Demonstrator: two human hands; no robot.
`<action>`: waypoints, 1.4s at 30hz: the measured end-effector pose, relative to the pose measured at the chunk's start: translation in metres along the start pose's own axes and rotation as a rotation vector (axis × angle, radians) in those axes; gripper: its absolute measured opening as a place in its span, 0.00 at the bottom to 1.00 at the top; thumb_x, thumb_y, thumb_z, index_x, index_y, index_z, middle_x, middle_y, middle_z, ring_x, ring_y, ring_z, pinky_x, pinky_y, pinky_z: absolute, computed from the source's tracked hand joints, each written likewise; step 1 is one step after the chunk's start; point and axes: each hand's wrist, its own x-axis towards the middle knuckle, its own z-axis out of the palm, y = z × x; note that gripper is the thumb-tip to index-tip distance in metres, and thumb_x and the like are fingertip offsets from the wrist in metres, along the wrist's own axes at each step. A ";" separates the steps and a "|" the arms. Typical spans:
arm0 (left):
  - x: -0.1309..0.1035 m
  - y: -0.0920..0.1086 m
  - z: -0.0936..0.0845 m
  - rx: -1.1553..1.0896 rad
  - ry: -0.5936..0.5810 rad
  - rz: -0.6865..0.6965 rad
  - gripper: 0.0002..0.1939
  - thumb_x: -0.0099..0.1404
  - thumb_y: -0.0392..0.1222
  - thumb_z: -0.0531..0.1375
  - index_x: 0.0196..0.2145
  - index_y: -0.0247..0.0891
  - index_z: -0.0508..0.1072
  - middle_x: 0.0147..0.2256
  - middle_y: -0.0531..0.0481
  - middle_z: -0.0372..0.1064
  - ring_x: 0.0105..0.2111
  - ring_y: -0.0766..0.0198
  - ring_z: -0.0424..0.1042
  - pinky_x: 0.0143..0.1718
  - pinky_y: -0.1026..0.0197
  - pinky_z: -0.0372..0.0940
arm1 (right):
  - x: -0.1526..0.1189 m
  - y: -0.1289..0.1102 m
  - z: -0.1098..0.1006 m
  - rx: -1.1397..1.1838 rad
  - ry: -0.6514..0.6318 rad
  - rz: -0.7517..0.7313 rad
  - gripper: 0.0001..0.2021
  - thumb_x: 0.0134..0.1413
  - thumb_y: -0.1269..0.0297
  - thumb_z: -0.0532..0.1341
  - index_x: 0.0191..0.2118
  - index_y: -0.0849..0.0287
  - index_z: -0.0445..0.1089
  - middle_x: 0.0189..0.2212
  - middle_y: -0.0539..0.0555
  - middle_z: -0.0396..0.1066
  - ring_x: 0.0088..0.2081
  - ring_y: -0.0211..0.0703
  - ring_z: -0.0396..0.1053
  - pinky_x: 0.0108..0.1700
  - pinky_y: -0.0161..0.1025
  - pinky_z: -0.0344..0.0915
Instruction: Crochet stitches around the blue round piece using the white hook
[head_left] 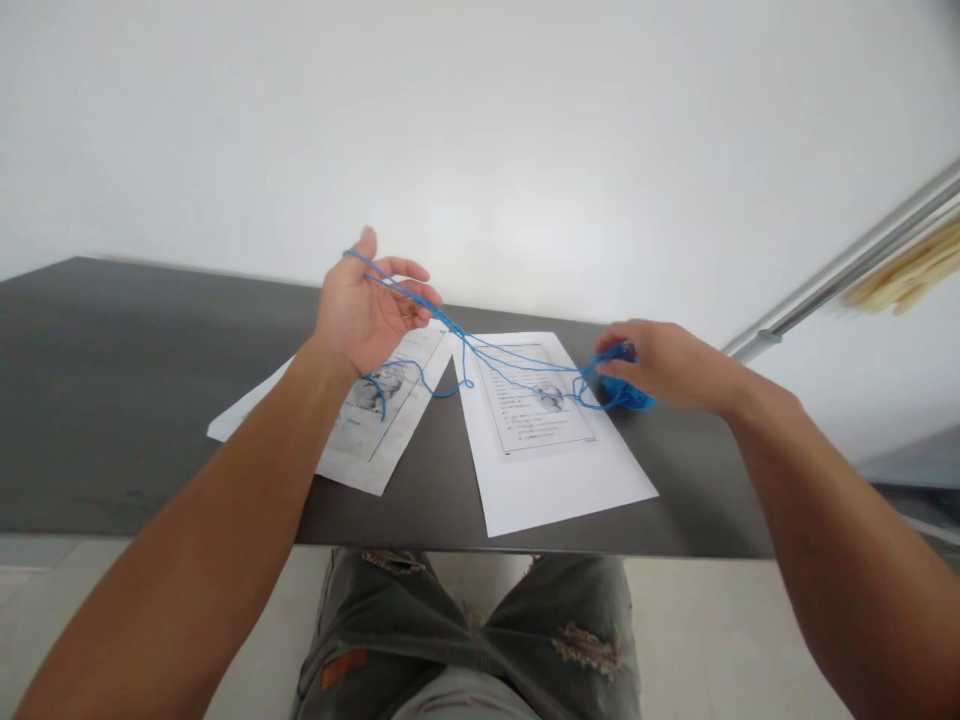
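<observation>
Over the table, your left hand is loosely spread, blue yarn looped about it; your right hand seemingly pinches the bundle; uneven pulling could snarl the slack

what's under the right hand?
Blue yarn: some shows between thumb and fingers, and a bunched part shows below the right hand, against the dark table. Whatever lies directly behind the palm and fingers is covered.
</observation>
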 end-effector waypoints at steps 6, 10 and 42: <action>-0.006 -0.004 0.009 0.021 -0.095 0.014 0.36 0.79 0.59 0.42 0.26 0.35 0.75 0.25 0.40 0.77 0.23 0.60 0.74 0.27 0.60 0.67 | 0.014 -0.078 0.018 0.175 0.286 -0.271 0.18 0.61 0.47 0.67 0.39 0.60 0.76 0.38 0.59 0.76 0.34 0.46 0.70 0.40 0.45 0.65; -0.010 -0.011 0.015 0.072 -0.187 -0.017 0.36 0.77 0.65 0.45 0.26 0.35 0.75 0.25 0.41 0.77 0.22 0.61 0.75 0.27 0.61 0.69 | 0.024 -0.127 0.036 0.307 0.288 -0.397 0.11 0.58 0.58 0.70 0.37 0.61 0.76 0.36 0.56 0.76 0.36 0.46 0.71 0.41 0.43 0.63; -0.013 -0.022 0.017 0.031 -0.315 -0.224 0.22 0.71 0.55 0.57 0.35 0.32 0.78 0.21 0.45 0.71 0.12 0.73 0.49 0.19 0.63 0.53 | 0.021 -0.075 0.040 1.286 -0.026 -0.033 0.15 0.51 0.55 0.73 0.28 0.58 0.71 0.21 0.48 0.71 0.25 0.34 0.63 0.30 0.36 0.58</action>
